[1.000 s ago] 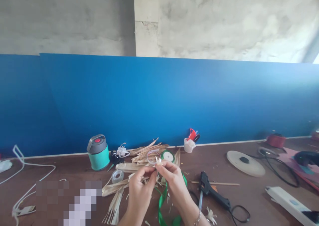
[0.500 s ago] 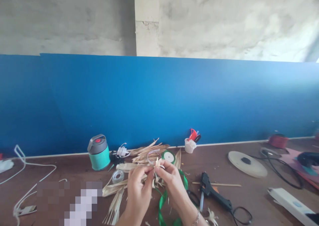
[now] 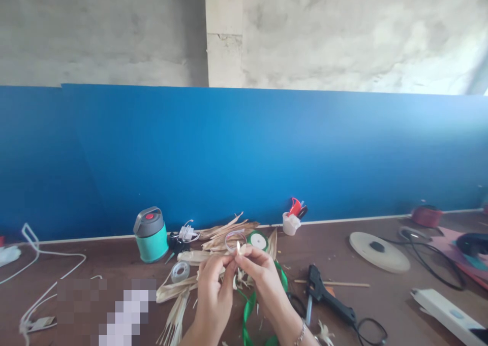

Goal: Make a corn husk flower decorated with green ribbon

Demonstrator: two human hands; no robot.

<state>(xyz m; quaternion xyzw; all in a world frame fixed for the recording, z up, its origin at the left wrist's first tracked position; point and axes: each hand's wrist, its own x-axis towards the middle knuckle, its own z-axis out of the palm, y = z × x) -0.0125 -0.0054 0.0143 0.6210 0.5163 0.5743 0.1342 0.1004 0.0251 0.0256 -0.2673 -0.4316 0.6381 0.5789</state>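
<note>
My left hand (image 3: 216, 285) and my right hand (image 3: 263, 277) meet over the middle of the table, thumbs and fingertips pinched together. Between them is a small pale piece of corn husk (image 3: 239, 247), its pointed tip sticking up above the fingers. Other small cut husk pieces (image 3: 244, 277) show below and between the hands. Long dried corn husks (image 3: 179, 287) lie to the left of my left hand, and more husks (image 3: 229, 231) lie behind both hands. A green ribbon (image 3: 248, 315) trails beneath my right wrist from a ribbon spool (image 3: 259, 241).
A black glue gun (image 3: 324, 292) lies right of my right hand, over a thin wooden stick (image 3: 354, 284). Left stand a teal container (image 3: 151, 239) and a tape roll (image 3: 180, 271). A white cup (image 3: 291, 224) holds red-handled tools. A round lid (image 3: 377, 252) and a power strip (image 3: 450, 313) are farther right.
Both hands stay nearly in place. The fingers have shifted slightly around the husk piece, and its tip now stands more upright.
</note>
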